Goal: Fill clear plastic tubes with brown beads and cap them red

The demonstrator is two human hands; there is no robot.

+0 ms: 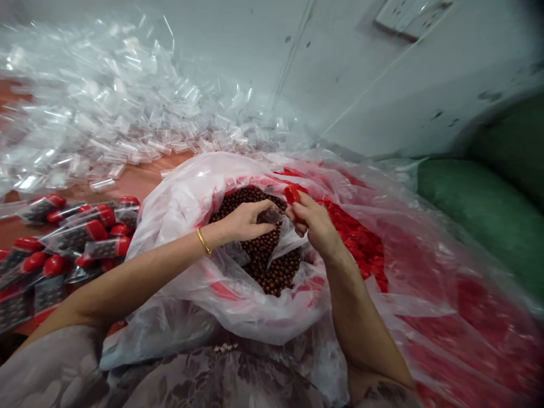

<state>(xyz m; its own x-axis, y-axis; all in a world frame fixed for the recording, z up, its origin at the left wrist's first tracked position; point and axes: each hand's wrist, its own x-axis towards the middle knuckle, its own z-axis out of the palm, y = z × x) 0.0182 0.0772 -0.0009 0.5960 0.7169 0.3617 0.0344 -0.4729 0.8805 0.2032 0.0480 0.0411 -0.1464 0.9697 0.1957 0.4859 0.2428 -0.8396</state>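
Above an opened white plastic bag (170, 221) full of small dark brown balls (276, 275), both my hands are close together. My left hand (246, 221), with a gold bangle at the wrist, is closed around a clear plastic container (270, 215), partly hidden by the fingers. Between the fingertips of my right hand (314, 221) is a red cap (293, 194), held just right of the container and apart from it. Many more red caps (361, 243) lie in a clear bag beside my right forearm.
Filled containers with red caps (70, 235) lie piled at the left. Behind them spreads a large heap of clear empty containers (127, 107) against the wall (255, 34). A green cushion-like object (476, 198) is at the right, below a wall socket (410, 17).
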